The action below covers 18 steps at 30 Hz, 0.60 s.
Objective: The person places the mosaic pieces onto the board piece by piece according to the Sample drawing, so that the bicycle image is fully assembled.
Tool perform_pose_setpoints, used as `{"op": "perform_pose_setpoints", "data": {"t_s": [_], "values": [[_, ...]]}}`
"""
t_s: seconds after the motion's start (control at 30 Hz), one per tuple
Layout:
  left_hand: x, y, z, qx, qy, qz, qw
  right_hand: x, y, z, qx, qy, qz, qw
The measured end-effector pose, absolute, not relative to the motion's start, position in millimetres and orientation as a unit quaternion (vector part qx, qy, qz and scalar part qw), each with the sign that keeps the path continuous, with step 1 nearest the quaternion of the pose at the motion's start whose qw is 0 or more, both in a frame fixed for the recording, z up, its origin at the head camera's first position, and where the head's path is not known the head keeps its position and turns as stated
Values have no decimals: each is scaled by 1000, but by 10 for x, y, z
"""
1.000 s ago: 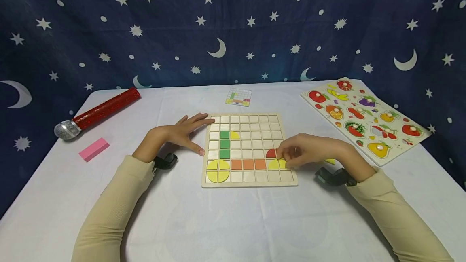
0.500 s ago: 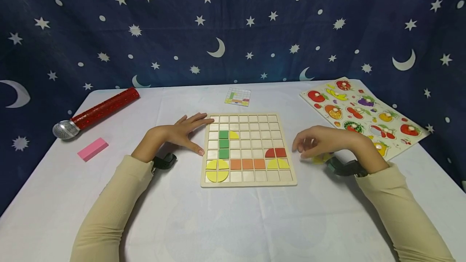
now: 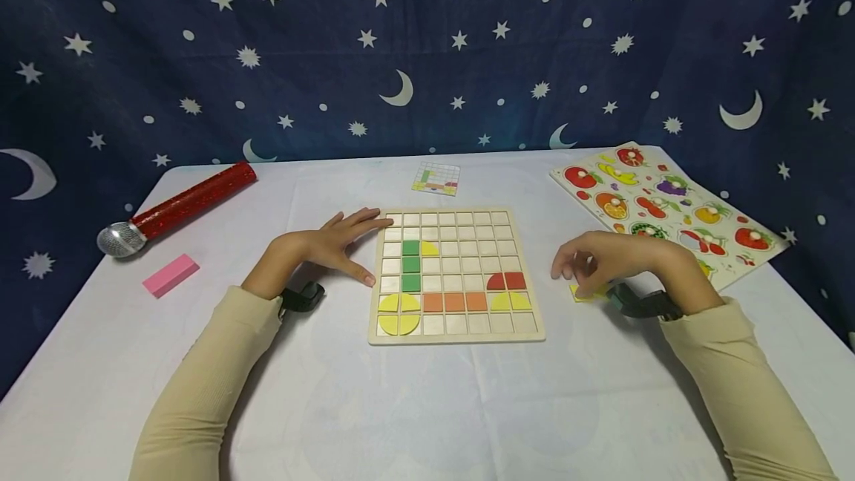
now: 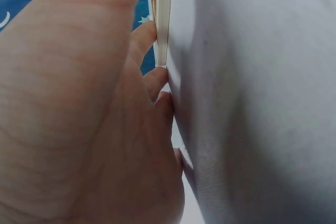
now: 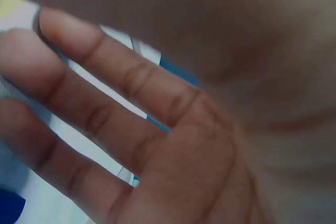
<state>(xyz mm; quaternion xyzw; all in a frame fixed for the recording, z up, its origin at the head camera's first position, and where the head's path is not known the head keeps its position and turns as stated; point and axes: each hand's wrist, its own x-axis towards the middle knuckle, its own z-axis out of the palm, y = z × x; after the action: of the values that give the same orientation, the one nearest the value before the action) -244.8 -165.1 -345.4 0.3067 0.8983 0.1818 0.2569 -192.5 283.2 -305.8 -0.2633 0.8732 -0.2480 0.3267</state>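
In the head view, a wooden grid board (image 3: 461,232) lies mid-table with coloured tiles in it. Green squares (image 3: 410,264) form a column, orange squares (image 3: 454,303) a row, and yellow quarter-circles (image 3: 398,314) a disc at lower left. A red square (image 3: 514,280) sits beside a red quarter-circle (image 3: 496,282), above two yellow quarters (image 3: 510,301). My left hand (image 3: 330,243) rests with spread fingers along the board's left edge. Right of the board, my right hand (image 3: 608,257) hovers loosely bent over yellow pieces (image 3: 594,295), partly hiding them, with nothing visible in its fingers.
Behind the board lies a small pattern card (image 3: 436,178). A fruit peg puzzle (image 3: 661,206) lies at the back right, close to my right hand. Over on the left are a red toy microphone (image 3: 194,203) and a pink block (image 3: 171,275).
My right hand has left the red square on the board and moved right to the yellow pieces. The left hand has stayed at the board's edge.
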Motion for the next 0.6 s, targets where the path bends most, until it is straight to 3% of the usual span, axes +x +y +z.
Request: {"op": "perform_pose_setpoints", "data": {"t_s": [0.23, 0.6], "values": [[-2450, -1645, -3455, 309, 899, 179, 255, -1914, 2841, -3065, -261, 864, -261, 343], [-2446, -1640, -3453, 308, 897, 186, 255, -1933, 2785, -3102, -273, 888, -253, 270]]}}
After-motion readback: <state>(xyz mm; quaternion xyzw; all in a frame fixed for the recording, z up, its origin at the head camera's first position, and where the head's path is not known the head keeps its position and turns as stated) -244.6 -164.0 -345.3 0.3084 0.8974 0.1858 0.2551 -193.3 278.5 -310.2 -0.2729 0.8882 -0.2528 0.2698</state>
